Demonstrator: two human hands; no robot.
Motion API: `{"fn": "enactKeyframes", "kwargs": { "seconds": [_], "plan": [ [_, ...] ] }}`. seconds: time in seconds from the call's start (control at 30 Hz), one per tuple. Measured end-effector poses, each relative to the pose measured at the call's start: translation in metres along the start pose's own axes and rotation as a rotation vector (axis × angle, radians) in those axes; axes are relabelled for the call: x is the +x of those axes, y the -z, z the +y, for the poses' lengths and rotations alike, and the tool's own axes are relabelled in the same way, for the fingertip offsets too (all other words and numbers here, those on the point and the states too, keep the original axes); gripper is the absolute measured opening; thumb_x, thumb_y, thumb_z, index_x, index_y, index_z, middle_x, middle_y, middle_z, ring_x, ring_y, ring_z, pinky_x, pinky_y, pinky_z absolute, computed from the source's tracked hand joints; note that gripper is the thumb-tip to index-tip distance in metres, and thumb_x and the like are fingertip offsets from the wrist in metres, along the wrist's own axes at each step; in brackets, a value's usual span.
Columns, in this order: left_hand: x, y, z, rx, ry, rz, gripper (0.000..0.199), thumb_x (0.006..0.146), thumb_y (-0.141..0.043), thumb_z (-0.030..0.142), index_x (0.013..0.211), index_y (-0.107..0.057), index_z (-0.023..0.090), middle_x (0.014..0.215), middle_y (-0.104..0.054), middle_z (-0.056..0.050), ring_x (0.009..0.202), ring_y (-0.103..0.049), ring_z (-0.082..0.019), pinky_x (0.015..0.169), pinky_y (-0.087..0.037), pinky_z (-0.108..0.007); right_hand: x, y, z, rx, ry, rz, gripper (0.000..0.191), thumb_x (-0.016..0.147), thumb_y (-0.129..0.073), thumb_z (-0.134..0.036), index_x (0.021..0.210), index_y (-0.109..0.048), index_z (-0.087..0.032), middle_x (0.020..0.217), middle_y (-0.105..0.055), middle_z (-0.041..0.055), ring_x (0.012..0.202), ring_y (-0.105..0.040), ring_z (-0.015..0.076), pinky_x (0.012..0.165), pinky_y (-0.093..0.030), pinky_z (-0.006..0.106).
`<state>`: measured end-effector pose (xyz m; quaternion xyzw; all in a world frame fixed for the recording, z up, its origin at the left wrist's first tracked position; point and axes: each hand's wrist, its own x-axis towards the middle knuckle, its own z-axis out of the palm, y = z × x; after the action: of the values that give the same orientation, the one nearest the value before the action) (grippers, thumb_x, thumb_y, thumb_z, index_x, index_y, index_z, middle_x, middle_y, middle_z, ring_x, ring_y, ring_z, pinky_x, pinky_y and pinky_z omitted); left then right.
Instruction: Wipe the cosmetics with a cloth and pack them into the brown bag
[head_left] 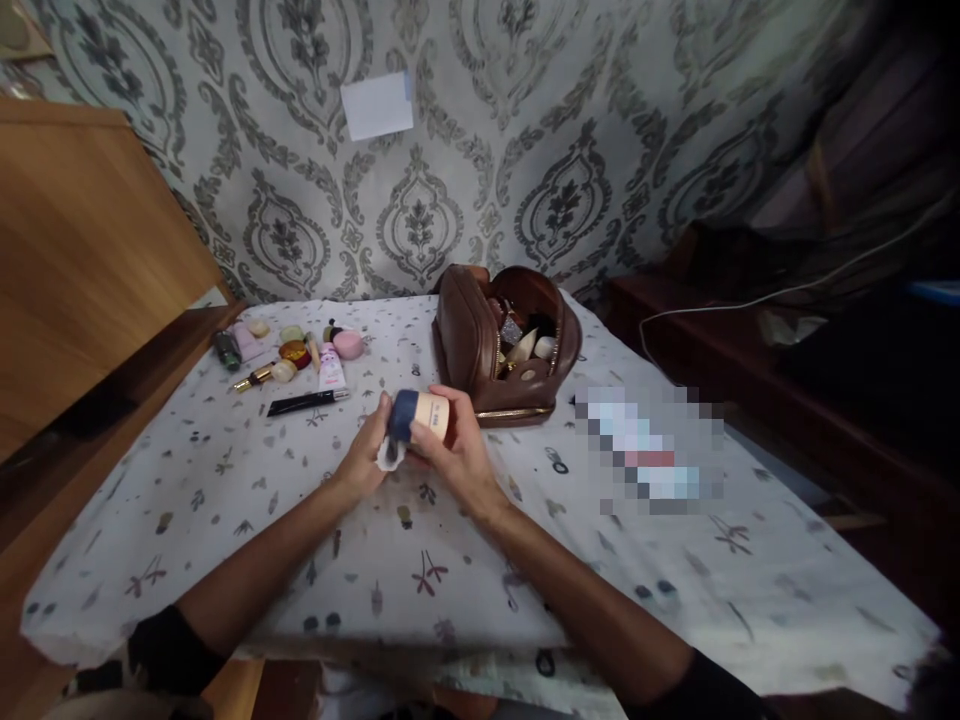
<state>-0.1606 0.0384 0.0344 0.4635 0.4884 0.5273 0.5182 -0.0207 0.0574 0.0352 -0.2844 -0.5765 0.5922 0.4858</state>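
Note:
In front of me, above the table, my right hand (457, 450) is closed around a small cream-coloured cosmetic jar (433, 415) with a dark blue lid (403, 414). The jar lies tilted on its side, lid pointing left. My left hand (367, 450) is closed at the lid end, its thumb against the blue lid. A crumpled white tissue (390, 457) pokes out below the left fingers. Just behind the hands stands an unzipped brown leather bag (472, 350) with several small items inside, among them a pale brush-like piece (521, 347).
Back left on the patterned cloth (247, 540) sit a black tube (304, 402), a pink tube (331, 368), a pink round jar (348, 344), a red-gold tin (295, 354) and a dark green bottle (226, 350). A blurred-out flat object lies right. A wooden panel (90, 240) borders the left.

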Motion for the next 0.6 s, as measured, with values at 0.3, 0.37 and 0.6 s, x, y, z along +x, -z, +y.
{"fn": "enactKeyframes", "kwargs": {
  "seconds": [0.3, 0.37, 0.6],
  "plan": [
    [-0.005, 0.003, -0.002, 0.054, -0.020, 0.053, 0.055, 0.079, -0.062, 0.070, 0.100, -0.057, 0.019, 0.058, -0.054, 0.005, 0.041, -0.048, -0.010, 0.038, -0.035, -0.021, 0.006, 0.011, 0.018, -0.594, 0.384, -0.037, 0.054, 0.084, -0.063, -0.028, 0.136, -0.048, -0.021, 0.132, -0.055, 0.0146, 0.127, -0.051, 0.0300, 0.111, -0.038, 0.049],
    [-0.006, 0.006, 0.003, 0.233, -0.108, 0.096, 0.046, 0.084, -0.061, 0.063, 0.098, -0.057, 0.019, 0.066, -0.058, 0.003, 0.055, -0.056, -0.012, 0.050, -0.043, -0.023, 0.005, 0.011, 0.019, -0.579, 0.305, -0.033, 0.062, 0.082, -0.063, -0.025, 0.140, -0.044, -0.020, 0.133, -0.055, 0.0150, 0.127, -0.051, 0.0301, 0.111, -0.038, 0.050],
    [-0.010, 0.007, 0.006, 0.709, -0.467, 0.235, 0.031, 0.098, -0.045, 0.043, 0.117, -0.057, 0.022, 0.109, -0.066, -0.007, 0.104, -0.062, -0.022, 0.094, -0.045, -0.033, 0.003, 0.004, 0.018, -0.003, -0.086, -0.087, 0.066, 0.083, -0.068, -0.049, 0.139, -0.044, -0.024, 0.134, -0.056, 0.0090, 0.122, -0.056, 0.0240, 0.109, -0.043, 0.042]
  ]
}}
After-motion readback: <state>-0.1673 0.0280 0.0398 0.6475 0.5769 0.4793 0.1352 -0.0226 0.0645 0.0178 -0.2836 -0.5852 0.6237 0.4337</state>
